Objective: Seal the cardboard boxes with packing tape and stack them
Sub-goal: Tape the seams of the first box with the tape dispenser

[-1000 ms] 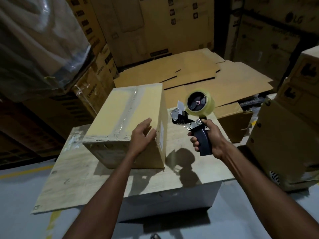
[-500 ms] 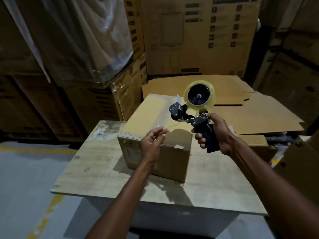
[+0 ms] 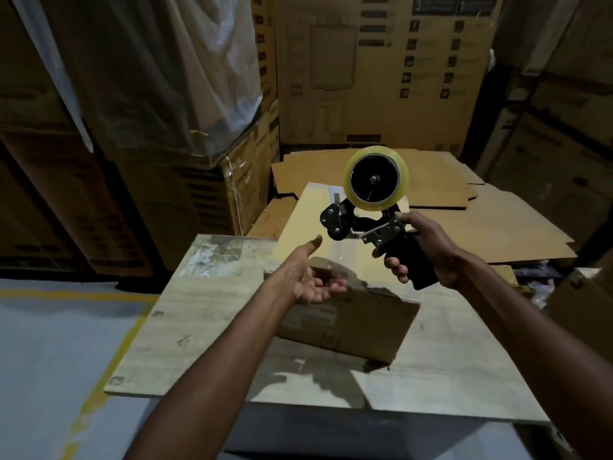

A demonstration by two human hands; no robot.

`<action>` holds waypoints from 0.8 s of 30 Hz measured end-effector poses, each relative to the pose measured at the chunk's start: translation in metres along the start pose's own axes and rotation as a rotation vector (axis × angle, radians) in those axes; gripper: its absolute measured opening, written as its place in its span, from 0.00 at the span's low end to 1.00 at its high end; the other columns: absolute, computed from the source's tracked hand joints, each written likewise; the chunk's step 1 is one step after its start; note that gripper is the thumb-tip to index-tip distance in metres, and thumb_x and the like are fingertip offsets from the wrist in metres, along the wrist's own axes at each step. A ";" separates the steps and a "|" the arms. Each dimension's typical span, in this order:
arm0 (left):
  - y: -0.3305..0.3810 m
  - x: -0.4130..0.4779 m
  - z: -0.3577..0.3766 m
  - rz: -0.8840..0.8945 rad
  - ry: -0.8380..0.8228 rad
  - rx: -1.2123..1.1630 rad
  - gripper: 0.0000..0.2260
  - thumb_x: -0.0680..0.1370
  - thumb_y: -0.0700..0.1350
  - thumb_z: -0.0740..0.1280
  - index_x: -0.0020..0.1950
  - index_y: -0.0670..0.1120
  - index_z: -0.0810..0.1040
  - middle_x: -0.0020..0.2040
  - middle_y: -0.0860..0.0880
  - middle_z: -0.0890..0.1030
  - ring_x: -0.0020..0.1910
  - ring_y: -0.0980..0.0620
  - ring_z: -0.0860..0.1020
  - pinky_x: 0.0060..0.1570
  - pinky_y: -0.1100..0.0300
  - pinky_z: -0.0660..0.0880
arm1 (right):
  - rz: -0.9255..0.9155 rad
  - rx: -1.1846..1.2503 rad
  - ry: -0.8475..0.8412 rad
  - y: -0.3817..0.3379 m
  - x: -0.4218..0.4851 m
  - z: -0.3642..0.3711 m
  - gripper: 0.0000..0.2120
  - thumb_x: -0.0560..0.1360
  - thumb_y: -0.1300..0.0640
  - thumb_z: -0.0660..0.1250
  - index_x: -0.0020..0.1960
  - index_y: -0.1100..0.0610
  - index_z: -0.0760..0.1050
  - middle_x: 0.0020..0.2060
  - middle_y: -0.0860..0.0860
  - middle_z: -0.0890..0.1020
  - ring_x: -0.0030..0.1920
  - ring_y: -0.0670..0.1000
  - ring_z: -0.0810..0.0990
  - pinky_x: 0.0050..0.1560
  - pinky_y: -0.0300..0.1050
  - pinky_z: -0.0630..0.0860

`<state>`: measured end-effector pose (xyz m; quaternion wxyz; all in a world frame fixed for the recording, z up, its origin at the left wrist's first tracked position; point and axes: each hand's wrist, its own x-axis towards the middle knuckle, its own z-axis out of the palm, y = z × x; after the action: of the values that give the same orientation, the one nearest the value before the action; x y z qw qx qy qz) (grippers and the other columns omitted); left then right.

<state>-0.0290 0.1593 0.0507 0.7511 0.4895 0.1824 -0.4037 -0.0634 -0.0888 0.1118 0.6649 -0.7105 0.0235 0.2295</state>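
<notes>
My right hand (image 3: 428, 250) is wrapped tight round the black grip of the tape dispenser (image 3: 361, 227), fingers curled across the front of the handle and thumb up by the metal plate, holding it in the air above the cardboard box (image 3: 351, 323). The roll of clear tape (image 3: 376, 179) sits on top of the dispenser, its dark hub facing me, and the roller end points away to my left. My left hand (image 3: 308, 277) holds nothing: the palm is turned up, the thumb sticks out and the fingers are loosely bent, hovering at the near top edge of the box, though I cannot tell whether it touches the cardboard. The box lies closed on the pale wooden desk (image 3: 199, 327), turned at an angle so that one corner points toward me, with a small label on its near side and a glossy streak on its top. Beyond the desk, flattened cardboard sheets (image 3: 497, 224) lie spread in a low pile. Tall printed cartons (image 3: 381, 78) stand along the back, and on my left a stack is draped in clear plastic wrap (image 3: 149, 78). The grey floor (image 3: 49, 343) carries a yellow line (image 3: 89, 400).
</notes>
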 end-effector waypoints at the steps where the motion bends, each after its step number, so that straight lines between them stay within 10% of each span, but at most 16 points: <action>1: 0.000 0.002 -0.001 -0.018 -0.016 -0.027 0.37 0.76 0.68 0.67 0.55 0.31 0.80 0.51 0.33 0.84 0.43 0.36 0.85 0.32 0.56 0.81 | -0.004 -0.005 -0.004 -0.001 0.004 0.003 0.41 0.80 0.33 0.53 0.59 0.72 0.78 0.35 0.59 0.74 0.32 0.56 0.70 0.35 0.48 0.69; 10: 0.006 0.005 -0.020 0.142 0.011 -0.214 0.08 0.80 0.41 0.69 0.43 0.39 0.80 0.35 0.44 0.81 0.32 0.51 0.78 0.25 0.64 0.73 | -0.024 -0.057 -0.083 0.001 0.024 0.016 0.39 0.80 0.32 0.53 0.56 0.70 0.77 0.36 0.59 0.74 0.33 0.55 0.71 0.36 0.49 0.70; 17: 0.018 -0.001 -0.038 0.430 0.350 0.104 0.08 0.79 0.35 0.67 0.40 0.41 0.80 0.29 0.47 0.77 0.20 0.57 0.72 0.17 0.66 0.62 | -0.053 -0.099 -0.120 0.011 0.028 0.019 0.40 0.83 0.33 0.52 0.62 0.72 0.75 0.39 0.61 0.76 0.35 0.56 0.72 0.38 0.49 0.73; 24: 0.023 0.008 -0.054 0.512 0.514 0.259 0.12 0.75 0.32 0.70 0.35 0.43 0.74 0.26 0.47 0.75 0.21 0.54 0.68 0.20 0.68 0.61 | -0.059 -0.092 -0.113 0.017 0.029 0.043 0.24 0.83 0.36 0.51 0.67 0.51 0.71 0.37 0.60 0.76 0.33 0.55 0.73 0.35 0.46 0.73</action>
<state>0.0006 0.2080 0.0343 0.6894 0.6953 0.1838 -0.0868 -0.0562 -0.0415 0.0854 0.6381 -0.7268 -0.0455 0.2503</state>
